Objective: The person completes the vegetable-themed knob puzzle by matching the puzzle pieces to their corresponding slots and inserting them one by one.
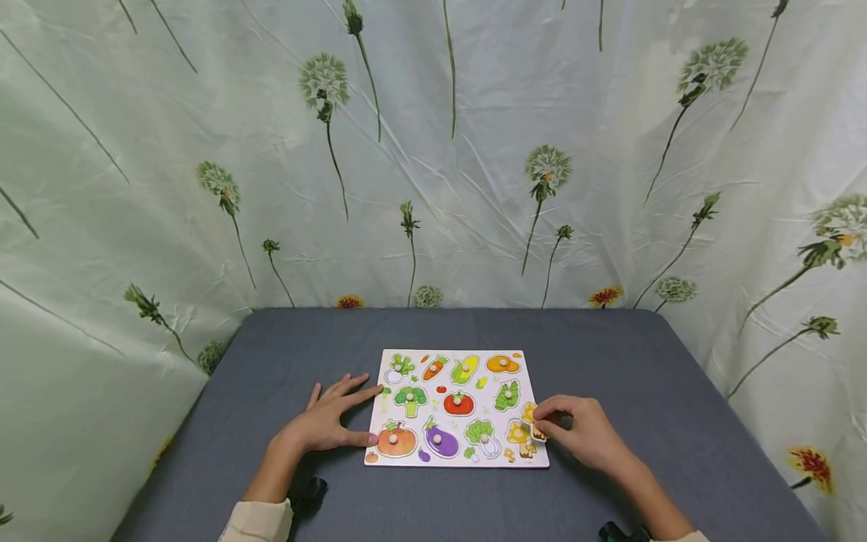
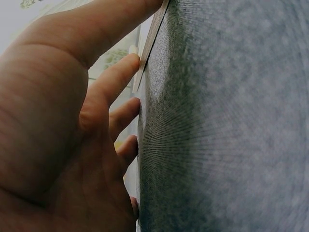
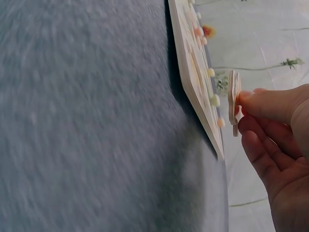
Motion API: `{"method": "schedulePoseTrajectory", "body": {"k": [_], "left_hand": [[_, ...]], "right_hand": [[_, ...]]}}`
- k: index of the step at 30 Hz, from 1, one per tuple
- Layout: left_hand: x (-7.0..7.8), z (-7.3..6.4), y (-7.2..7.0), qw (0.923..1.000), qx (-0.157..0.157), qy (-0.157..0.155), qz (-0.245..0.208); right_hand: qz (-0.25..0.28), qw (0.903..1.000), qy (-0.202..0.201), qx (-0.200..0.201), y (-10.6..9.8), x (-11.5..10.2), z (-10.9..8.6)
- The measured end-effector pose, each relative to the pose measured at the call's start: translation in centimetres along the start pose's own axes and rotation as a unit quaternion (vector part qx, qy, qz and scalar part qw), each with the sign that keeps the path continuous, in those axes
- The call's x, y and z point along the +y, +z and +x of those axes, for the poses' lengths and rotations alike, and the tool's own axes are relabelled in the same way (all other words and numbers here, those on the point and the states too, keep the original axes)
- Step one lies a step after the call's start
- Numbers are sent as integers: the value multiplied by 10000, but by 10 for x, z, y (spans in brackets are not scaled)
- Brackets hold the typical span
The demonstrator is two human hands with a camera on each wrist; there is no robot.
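A wooden vegetable puzzle board lies flat on the table, its pieces topped with small round knobs. My right hand pinches a yellow mushroom puzzle piece between thumb and fingers. In the right wrist view, that mushroom piece stands apart from the board, seen edge-on. Below it, at the board's lower right corner, shows the yellow mushroom picture. My left hand spreads its fingers at the board's left side, thumb on the lower left edge near the pumpkin piece and index fingertip at the edge higher up.
Eggplant, tomato, broccoli, corn and other pieces sit in the board. Grey cloth covers the table. Behind it hangs a pale curtain with dandelion prints. Dark wrist devices show under both forearms.
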State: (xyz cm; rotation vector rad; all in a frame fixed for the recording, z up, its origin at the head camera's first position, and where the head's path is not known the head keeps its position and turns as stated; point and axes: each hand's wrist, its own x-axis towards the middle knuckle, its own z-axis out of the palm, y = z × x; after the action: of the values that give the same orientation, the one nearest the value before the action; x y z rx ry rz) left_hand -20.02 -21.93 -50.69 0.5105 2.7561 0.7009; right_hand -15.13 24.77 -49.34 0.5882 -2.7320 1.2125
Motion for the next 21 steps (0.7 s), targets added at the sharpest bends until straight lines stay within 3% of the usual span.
{"method": "schedulePoseTrajectory", "body": {"k": [13, 21], "left_hand": [[0, 0, 1, 10000, -3, -30, 18], [0, 0, 1, 10000, -16, -51, -2]], "right_hand": [[142, 9992, 84, -361, 14, -4, 2], [298, 9984, -69, -471, 23, -3, 0]]}}
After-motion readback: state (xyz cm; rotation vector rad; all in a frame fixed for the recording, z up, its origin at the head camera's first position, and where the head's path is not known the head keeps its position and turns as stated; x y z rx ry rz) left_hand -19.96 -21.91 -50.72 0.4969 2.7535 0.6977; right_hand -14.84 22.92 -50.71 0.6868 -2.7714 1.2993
